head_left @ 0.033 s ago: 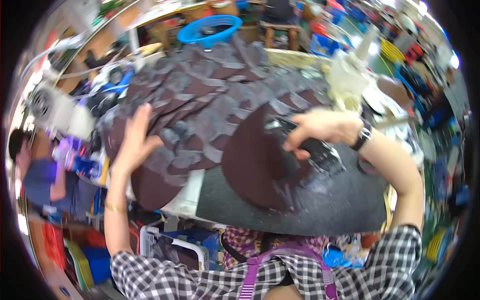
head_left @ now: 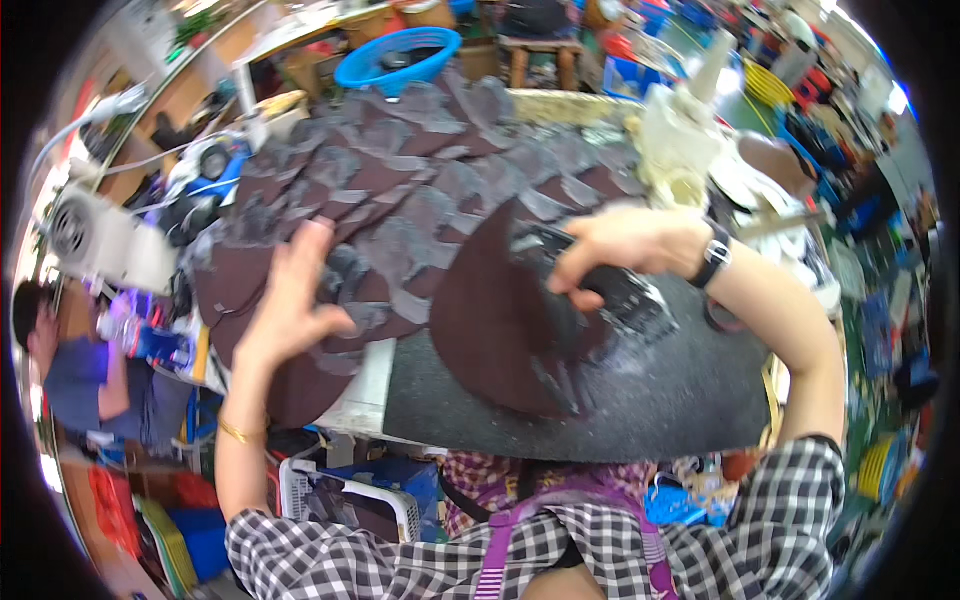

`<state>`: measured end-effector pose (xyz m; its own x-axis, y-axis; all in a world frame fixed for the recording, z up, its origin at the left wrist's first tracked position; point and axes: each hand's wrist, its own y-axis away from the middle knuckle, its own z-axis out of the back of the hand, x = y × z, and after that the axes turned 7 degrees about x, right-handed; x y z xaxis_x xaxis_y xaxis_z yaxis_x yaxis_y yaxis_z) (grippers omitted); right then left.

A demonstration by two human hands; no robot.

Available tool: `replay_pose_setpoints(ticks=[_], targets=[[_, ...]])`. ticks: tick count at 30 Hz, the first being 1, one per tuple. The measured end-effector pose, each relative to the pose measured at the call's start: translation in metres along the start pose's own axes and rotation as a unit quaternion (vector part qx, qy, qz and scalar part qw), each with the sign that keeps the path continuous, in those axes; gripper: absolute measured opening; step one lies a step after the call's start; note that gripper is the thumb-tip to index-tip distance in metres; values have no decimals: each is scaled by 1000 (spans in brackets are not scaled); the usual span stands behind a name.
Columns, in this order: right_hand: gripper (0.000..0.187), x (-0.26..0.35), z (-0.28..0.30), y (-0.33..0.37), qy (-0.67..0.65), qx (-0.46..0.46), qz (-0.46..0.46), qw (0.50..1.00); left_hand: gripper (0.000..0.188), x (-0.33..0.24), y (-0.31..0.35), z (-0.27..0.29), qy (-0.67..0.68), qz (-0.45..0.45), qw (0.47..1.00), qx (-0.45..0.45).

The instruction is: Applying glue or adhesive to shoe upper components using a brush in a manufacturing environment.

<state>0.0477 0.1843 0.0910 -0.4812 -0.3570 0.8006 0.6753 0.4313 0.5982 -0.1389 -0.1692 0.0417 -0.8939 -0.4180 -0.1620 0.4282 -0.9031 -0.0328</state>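
Observation:
My left hand (head_left: 290,305), fingers stretched and thumb apart, is over the left side of the layered dark brown pieces (head_left: 390,225). Nothing shows in it. My right hand (head_left: 630,245) is closed on a dark, wet-looking object (head_left: 615,290) with pale smears; its exact kind I cannot make out. Beside it, a curved dark brown sheet piece (head_left: 490,320) rests on the black work board (head_left: 480,425), its right edge darkened and glossy. The fingers hide part of where the object and the piece meet. Many of the layered pieces carry grey, scalloped edges.
A pale, residue-crusted container (head_left: 680,140) stands at the board's far right, near white cloth-like material (head_left: 745,190). Beyond the pieces sits a blue basin (head_left: 400,60). A fan-like machine (head_left: 100,240) and another person (head_left: 75,370) are at left. Below the table edge is a white basket (head_left: 350,500).
My left hand has shifted slightly right and down in the picture. My right hand, still closed on the dark object, appears a little further left, as does much of the scene.

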Motion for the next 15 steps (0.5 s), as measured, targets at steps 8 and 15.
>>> replay_pose_setpoints(ticks=[8, 15], targets=[[19, -68, 16, 29, -92, -57, 5, 994, 89, -149, -81, -95, 35, -298, 948, 105], [18, -94, 22, 100, -58, -319, 55, 944, 69, -148, -69, -85, 0, -318, 946, 65]])
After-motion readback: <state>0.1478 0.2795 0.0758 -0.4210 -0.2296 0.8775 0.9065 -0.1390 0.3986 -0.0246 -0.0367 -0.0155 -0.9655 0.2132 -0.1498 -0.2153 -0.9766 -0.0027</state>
